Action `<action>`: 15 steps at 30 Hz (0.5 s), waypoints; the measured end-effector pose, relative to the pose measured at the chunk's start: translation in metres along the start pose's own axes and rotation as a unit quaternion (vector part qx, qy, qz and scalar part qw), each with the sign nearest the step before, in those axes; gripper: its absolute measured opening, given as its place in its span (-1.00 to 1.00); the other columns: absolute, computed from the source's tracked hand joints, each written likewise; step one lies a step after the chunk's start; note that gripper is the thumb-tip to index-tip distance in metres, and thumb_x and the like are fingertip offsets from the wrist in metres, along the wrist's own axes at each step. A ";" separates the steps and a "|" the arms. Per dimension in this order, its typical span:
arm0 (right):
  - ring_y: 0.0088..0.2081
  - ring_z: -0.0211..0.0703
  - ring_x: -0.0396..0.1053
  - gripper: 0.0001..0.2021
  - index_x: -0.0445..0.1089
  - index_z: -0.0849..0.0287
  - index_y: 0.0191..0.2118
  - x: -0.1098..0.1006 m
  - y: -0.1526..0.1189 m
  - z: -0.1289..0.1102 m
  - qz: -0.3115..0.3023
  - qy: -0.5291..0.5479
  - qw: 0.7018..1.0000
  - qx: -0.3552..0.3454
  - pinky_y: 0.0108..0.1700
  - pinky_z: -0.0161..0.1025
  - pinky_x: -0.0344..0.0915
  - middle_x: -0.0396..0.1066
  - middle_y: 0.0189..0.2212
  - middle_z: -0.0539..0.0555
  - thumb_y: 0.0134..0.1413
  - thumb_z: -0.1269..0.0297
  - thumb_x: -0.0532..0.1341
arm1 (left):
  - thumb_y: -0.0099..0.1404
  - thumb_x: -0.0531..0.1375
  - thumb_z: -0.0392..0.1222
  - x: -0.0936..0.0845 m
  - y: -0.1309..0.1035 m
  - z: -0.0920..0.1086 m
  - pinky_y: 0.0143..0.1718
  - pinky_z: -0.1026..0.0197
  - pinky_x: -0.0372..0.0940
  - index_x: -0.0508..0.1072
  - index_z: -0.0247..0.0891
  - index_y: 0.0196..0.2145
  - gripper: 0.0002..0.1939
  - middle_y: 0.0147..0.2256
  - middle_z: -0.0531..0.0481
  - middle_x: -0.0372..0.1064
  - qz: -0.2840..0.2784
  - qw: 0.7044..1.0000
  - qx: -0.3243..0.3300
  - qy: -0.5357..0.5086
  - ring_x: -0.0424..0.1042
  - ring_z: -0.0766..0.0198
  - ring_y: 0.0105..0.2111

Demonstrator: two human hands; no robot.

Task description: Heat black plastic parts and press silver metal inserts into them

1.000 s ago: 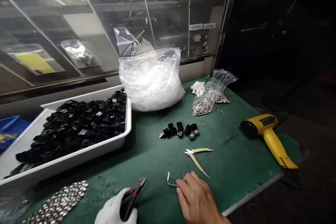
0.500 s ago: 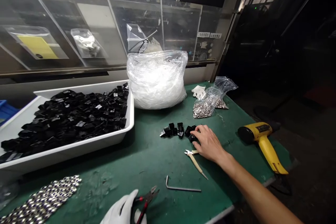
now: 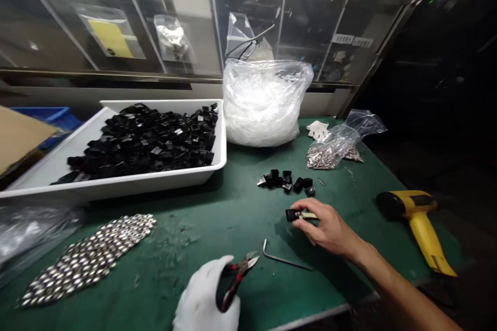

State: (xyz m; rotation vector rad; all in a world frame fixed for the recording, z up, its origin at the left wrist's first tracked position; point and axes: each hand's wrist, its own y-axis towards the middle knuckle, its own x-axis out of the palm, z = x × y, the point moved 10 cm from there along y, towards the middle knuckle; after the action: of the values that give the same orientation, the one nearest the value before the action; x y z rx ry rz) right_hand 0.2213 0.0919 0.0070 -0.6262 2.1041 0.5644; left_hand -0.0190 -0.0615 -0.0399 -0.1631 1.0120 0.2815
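My right hand (image 3: 324,227), bare, pinches a small black plastic cap (image 3: 292,215) between thumb and index finger. Cream-handled cutters (image 3: 309,215) show just behind those fingers, partly covered by the hand; they appear to lie on the table. White-gloved, my left hand (image 3: 209,295) is closed around red-handled cutters (image 3: 234,284), their jaws apart and pointing up and right. Between the two hands lies an L-shaped hex key (image 3: 285,258). Beyond my right hand sits a loose group of black caps (image 3: 286,181) on the green table.
At the left stands a white tray (image 3: 163,176) heaped with black caps. Metal nuts (image 3: 95,248) spread in front of it. A large clear bag (image 3: 266,108) is at the back, near bags of small metal parts (image 3: 324,156). A yellow heat gun (image 3: 423,227) lies at right.
My right hand has lifted a black cap from the group and brought it nearer, over the cream-handled cutters. The left hand still holds the red-handled cutters. The view has shifted left.
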 end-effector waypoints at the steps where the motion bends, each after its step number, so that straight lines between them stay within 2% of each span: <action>1: -0.04 -0.26 0.39 -0.73 0.33 0.03 0.06 0.005 -0.005 -0.012 -0.011 0.039 0.999 -0.008 0.02 -0.31 0.33 0.43 -0.04 -0.03 0.28 0.28 0.27 | 0.12 0.07 -0.35 0.003 -0.002 0.006 0.09 0.05 0.31 0.47 -0.13 0.00 -0.51 0.00 -0.06 0.46 -0.050 0.998 -0.015 -0.026 0.44 0.08 0.03; 3: -0.04 -0.28 0.41 -0.72 0.35 0.00 0.05 0.013 -0.013 -0.036 -0.028 0.133 0.990 -0.024 0.03 -0.34 0.33 0.45 -0.04 -0.05 0.26 0.28 0.29 | 0.06 0.02 -0.43 0.005 -0.006 0.018 0.08 0.14 0.31 0.47 -0.11 -0.04 -0.46 -0.04 -0.02 0.47 -0.123 0.989 -0.042 -0.076 0.44 0.16 0.01; 6: -0.04 -0.26 0.42 -0.73 0.39 0.01 0.02 0.021 -0.020 -0.061 -0.053 0.253 0.965 -0.038 0.06 -0.34 0.32 0.46 -0.06 -0.04 0.22 0.30 0.33 | 0.02 0.01 -0.45 0.004 -0.012 0.032 0.04 0.20 0.29 0.47 -0.09 -0.08 -0.45 -0.08 0.03 0.45 -0.186 0.971 -0.055 -0.142 0.44 0.22 -0.05; 11: -0.02 -0.25 0.43 -0.70 0.42 0.03 0.02 0.031 -0.027 -0.075 -0.108 0.295 0.949 -0.043 0.05 -0.35 0.33 0.48 -0.04 -0.01 0.19 0.31 0.36 | -0.02 0.01 -0.44 0.007 -0.027 0.042 0.01 0.25 0.26 0.46 -0.15 -0.12 -0.49 -0.14 0.04 0.45 -0.284 0.930 -0.068 -0.221 0.41 0.24 -0.12; 15: -0.01 -0.20 0.44 -0.67 0.42 0.08 0.07 0.034 -0.034 -0.084 -0.156 0.321 0.931 -0.070 0.06 -0.28 0.37 0.48 -0.02 0.07 0.20 0.33 0.35 | -0.01 0.05 -0.37 0.015 -0.043 0.049 -0.18 0.29 0.25 0.45 -0.22 -0.20 -0.61 -0.24 0.06 0.41 -0.385 0.884 -0.079 -0.252 0.33 0.25 -0.24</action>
State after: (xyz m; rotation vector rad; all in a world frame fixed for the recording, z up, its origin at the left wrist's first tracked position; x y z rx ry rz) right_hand 0.1744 0.0078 0.0183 -1.3474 2.4938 0.3537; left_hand 0.0413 -0.0867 -0.0264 -0.5915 0.3453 -0.3176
